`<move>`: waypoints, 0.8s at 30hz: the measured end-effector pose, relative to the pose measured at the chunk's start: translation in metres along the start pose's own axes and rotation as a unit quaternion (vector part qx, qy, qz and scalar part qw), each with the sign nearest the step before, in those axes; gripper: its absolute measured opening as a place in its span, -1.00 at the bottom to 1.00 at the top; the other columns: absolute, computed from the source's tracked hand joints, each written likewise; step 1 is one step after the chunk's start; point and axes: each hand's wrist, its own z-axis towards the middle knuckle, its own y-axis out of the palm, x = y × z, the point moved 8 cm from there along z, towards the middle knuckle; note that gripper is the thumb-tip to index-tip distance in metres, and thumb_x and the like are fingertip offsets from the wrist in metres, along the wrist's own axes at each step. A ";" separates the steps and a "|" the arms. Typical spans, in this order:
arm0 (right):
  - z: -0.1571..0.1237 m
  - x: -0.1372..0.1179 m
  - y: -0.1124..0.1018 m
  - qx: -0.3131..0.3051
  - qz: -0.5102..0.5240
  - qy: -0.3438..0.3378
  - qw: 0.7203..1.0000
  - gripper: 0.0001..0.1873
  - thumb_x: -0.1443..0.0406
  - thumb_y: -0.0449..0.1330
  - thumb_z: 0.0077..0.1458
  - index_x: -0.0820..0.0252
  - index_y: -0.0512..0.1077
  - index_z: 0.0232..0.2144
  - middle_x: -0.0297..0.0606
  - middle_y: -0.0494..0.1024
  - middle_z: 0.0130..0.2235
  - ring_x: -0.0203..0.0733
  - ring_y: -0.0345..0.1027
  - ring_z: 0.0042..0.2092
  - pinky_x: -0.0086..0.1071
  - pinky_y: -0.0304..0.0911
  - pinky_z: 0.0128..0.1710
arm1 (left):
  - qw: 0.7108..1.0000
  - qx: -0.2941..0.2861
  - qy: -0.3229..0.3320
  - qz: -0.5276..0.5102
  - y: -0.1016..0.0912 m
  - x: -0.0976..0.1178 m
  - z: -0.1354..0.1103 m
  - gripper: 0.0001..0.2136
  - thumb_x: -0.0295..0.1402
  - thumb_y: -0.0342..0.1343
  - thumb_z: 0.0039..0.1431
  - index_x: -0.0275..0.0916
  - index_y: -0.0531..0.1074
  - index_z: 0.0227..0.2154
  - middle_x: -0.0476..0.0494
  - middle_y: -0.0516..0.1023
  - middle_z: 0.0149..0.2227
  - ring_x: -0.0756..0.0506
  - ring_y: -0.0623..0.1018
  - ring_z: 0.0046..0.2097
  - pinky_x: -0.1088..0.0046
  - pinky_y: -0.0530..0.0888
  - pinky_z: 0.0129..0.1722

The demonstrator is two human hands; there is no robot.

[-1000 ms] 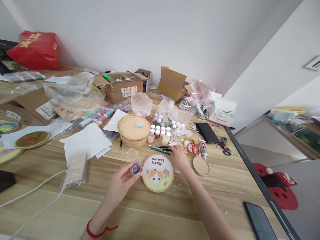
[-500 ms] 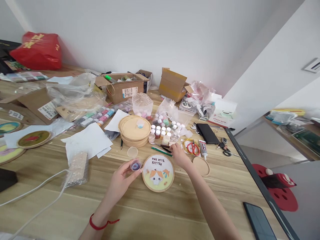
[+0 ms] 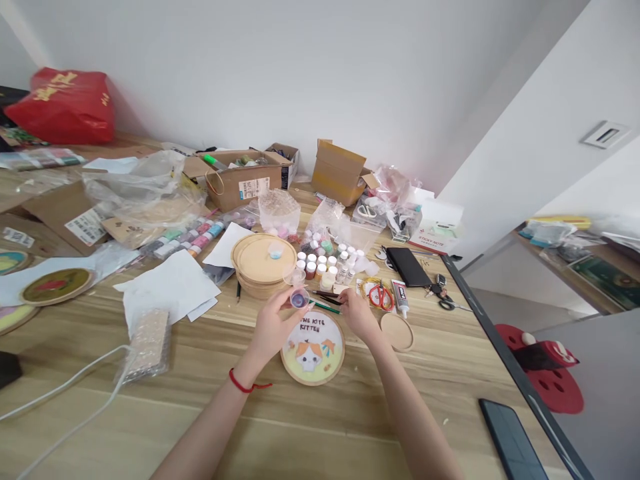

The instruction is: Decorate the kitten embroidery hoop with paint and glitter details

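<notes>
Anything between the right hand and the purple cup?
Nothing in the air: the cup, held in the left hand, is clear of the right hand. Below that gap, thin dark tools lie on the table.

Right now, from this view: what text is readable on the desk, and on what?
"THE KITE KITTEN" on the wooden hoop
"STICKY NOTE" on the white box
Too small to read: the barcode label on the kraft box
Too small to read: the label on the glue tube
Too blurred to read: the yellow print on the red bag
</notes>
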 end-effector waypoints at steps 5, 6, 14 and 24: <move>-0.006 0.004 -0.008 0.022 -0.008 0.016 1.000 -0.75 0.45 0.05 0.18 0.20 0.48 -0.17 -0.12 0.58 -0.12 -0.03 0.35 0.00 -0.21 0.11 -0.03 | 0.997 0.018 0.026 0.077 -0.008 -0.021 -0.006 -0.63 -0.17 0.20 0.12 -0.18 0.48 -0.02 -0.20 0.54 0.00 -0.16 0.55 0.00 0.27 0.54 -0.01; -0.007 0.003 -0.010 0.030 -0.013 0.019 0.999 -0.75 0.44 0.06 0.19 0.20 0.49 -0.16 -0.10 0.56 -0.09 0.02 0.32 0.03 -0.17 0.10 -0.02 | 0.996 0.020 0.025 0.089 -0.011 -0.024 -0.007 -0.62 -0.16 0.20 0.12 -0.18 0.48 -0.03 -0.20 0.54 0.00 -0.16 0.55 0.00 0.27 0.53 -0.01; 0.004 -0.048 -0.004 0.016 -0.017 -0.051 0.998 -0.68 0.35 0.01 0.30 0.04 0.56 -0.11 -0.17 0.55 -0.09 -0.05 0.27 0.02 -0.21 0.05 0.02 | 0.984 0.036 0.063 0.161 -0.021 -0.028 -0.005 -0.65 -0.16 0.16 0.17 -0.19 0.47 -0.02 -0.20 0.53 -0.01 -0.16 0.53 0.02 0.24 0.47 0.07; 0.027 -0.068 0.002 -0.018 0.012 -0.064 0.998 -0.75 0.40 0.08 0.23 0.18 0.56 -0.18 -0.08 0.57 -0.15 0.00 0.37 -0.01 -0.19 0.14 -0.04 | 0.980 0.034 0.078 0.182 -0.020 -0.028 -0.006 -0.66 -0.18 0.13 0.20 -0.16 0.45 0.00 -0.20 0.52 -0.01 -0.17 0.52 0.03 0.21 0.45 0.09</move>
